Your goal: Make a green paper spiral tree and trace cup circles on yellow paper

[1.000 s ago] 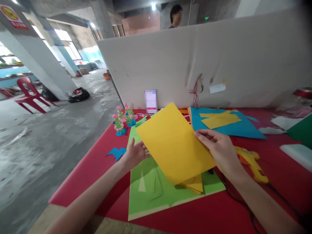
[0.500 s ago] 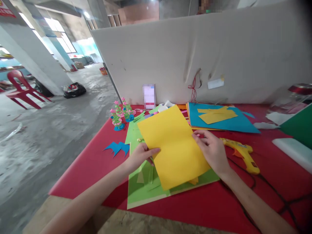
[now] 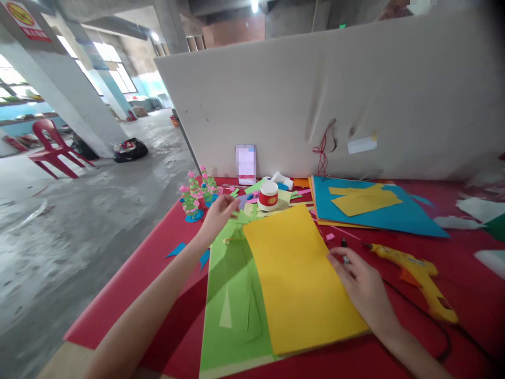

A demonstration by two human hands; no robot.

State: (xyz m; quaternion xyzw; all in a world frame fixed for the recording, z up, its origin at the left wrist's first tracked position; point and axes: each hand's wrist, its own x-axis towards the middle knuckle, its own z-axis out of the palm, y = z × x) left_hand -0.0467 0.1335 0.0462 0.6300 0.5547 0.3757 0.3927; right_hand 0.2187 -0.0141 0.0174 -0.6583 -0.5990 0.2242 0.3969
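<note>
A yellow sheet of paper [image 3: 294,279] rests over the green sheet [image 3: 221,337], its near-left side slightly curved. My right hand [image 3: 365,287] grips its right edge between thumb and fingers. A small dark pen-like thing [image 3: 344,247] shows just beyond those fingers; whether it is in the hand I cannot tell. My left hand [image 3: 221,216] is off the paper, over the far end of the green sheet, fingers loosely apart with nothing visible in them. Near it are a white jar with a red label [image 3: 269,197] and small pink, green and blue towers [image 3: 191,204].
A yellow glue gun [image 3: 418,273] lies on the red table cover [image 3: 130,295], right, its cord trailing forward. Blue card [image 3: 410,218] with yellow pieces sits behind. A phone [image 3: 246,164] leans on the pale partition [image 3: 252,105]. Blue cut-outs [image 3: 177,250] lie left.
My left hand has let go of the yellow sheet and moved up and away toward the towers. The sheet has come down onto the green one, with my right hand still at its edge.
</note>
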